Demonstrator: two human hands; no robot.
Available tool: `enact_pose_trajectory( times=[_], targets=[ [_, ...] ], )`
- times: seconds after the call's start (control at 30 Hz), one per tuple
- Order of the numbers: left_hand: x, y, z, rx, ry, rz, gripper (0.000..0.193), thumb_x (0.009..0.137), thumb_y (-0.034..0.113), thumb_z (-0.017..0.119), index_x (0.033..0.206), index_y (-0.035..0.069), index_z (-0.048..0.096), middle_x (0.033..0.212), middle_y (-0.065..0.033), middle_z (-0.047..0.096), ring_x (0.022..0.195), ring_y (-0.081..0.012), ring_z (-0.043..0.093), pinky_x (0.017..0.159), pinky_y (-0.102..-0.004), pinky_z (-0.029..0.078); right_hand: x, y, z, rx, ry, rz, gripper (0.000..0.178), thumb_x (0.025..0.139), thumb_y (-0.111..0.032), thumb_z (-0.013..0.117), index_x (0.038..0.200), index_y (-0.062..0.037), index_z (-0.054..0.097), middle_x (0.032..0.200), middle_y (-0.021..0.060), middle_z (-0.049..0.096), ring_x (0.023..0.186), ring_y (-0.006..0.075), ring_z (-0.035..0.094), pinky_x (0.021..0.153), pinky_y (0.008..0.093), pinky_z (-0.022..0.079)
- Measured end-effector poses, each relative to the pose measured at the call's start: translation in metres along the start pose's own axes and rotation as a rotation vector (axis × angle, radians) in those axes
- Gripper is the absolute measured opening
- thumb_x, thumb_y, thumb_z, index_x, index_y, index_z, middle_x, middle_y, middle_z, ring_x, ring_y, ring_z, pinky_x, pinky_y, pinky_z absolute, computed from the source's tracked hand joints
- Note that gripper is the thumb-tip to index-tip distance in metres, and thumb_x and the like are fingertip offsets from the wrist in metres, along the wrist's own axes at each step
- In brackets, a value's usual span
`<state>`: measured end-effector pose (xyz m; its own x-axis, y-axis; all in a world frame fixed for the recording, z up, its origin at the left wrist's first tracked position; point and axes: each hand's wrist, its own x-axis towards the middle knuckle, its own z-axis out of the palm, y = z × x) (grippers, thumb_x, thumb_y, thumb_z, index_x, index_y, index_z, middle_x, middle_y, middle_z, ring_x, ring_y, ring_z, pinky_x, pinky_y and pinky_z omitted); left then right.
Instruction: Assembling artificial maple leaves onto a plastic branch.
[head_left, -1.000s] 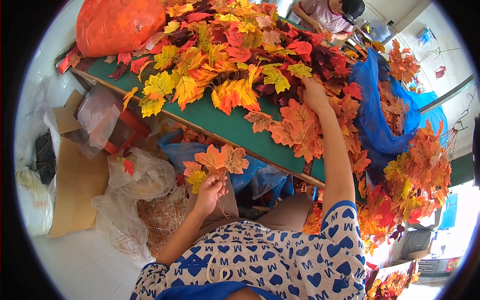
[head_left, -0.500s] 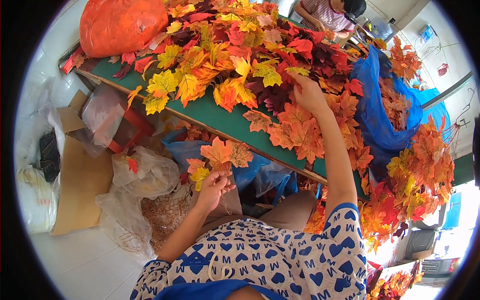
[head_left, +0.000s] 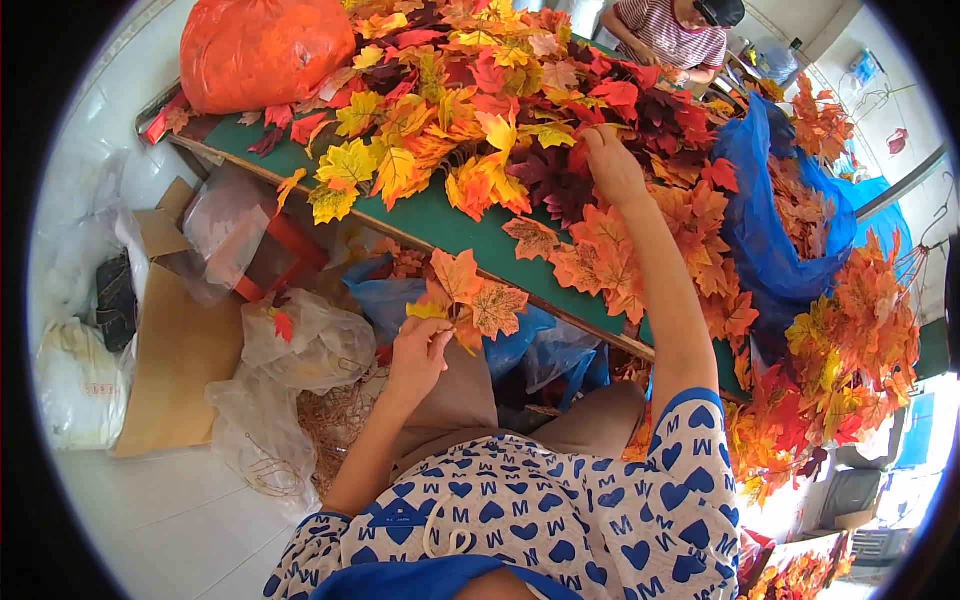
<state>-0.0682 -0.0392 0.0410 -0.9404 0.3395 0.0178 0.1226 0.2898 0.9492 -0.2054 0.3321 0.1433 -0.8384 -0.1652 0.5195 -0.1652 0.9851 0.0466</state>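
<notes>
In my left hand (head_left: 418, 358), closed above my lap, is a small bunch of artificial maple leaves (head_left: 497, 308), orange, speckled brown and yellow, fanned out beyond the fingertips. My right hand (head_left: 614, 170) reaches over the table into the big leaf pile, its fingers pinched at a red artificial leaf (head_left: 579, 157); the fingertips are partly hidden. Dark burgundy leaves (head_left: 553, 185) lie just left of that hand. Orange leaves (head_left: 608, 245) spread beneath the right forearm, and yellow leaves (head_left: 347, 165) lie toward the table's left part.
The green table (head_left: 440, 228) slants across the view. An orange-red plastic bag (head_left: 262, 55) sits at its far left, a blue bag of leaves (head_left: 738, 235) at the right. Below left are a cardboard box (head_left: 180, 350) and clear plastic bags (head_left: 300, 345). Another person (head_left: 665, 40) works across the table.
My right hand has shifted from beside a yellow leaf to a red one in the pile. The left hand has turned, swinging its leaf bunch to the right.
</notes>
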Motion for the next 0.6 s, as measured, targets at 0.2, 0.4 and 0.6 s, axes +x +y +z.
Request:
enact_pose_trajectory(
  times=[0.2, 0.4, 0.6],
  targets=[
    [0.002, -0.007, -0.004, -0.180, -0.044, -0.072, 0.017, 0.086, -0.006, 0.048, 0.101, 0.000, 0.054, 0.095, -0.0131, 0.046, 0.055, -0.0161, 0.058, 0.052, -0.0274, 0.050, 0.005, 0.009, 0.005, 0.208, 0.155, 0.126, 0.047, 0.082, 0.003, 0.054, 0.126, -0.0092, 0.044, 0.118, 0.0185, 0.048, 0.101, 0.0361, 0.056, 0.081, 0.0386, 0.049],
    [0.000, -0.017, -0.013, 0.113, 0.112, 0.075, 0.016, 0.085, -0.008, 0.047, 0.099, -0.001, 0.053, 0.094, -0.0127, 0.046, 0.062, -0.0171, 0.062, 0.052, -0.0294, 0.050, 0.000, 0.021, -0.021, 0.321, 0.109, 0.019, 0.032, 0.075, 0.010, 0.053, 0.103, -0.0031, 0.059, 0.106, 0.0161, 0.054, 0.092, 0.0301, 0.059, 0.073, 0.0388, 0.051],
    [0.012, -0.012, -0.026, -0.008, -0.031, -0.106, 0.011, 0.087, -0.001, 0.050, 0.097, 0.001, 0.053, 0.079, -0.0079, 0.054, 0.056, -0.0142, 0.057, 0.048, -0.0245, 0.043, -0.025, 0.026, -0.031, 0.153, -0.207, -0.216, 0.020, 0.072, 0.000, 0.056, 0.090, -0.0054, 0.063, 0.091, 0.0095, 0.059, 0.086, 0.0286, 0.059, 0.073, 0.0378, 0.049]
  ],
)
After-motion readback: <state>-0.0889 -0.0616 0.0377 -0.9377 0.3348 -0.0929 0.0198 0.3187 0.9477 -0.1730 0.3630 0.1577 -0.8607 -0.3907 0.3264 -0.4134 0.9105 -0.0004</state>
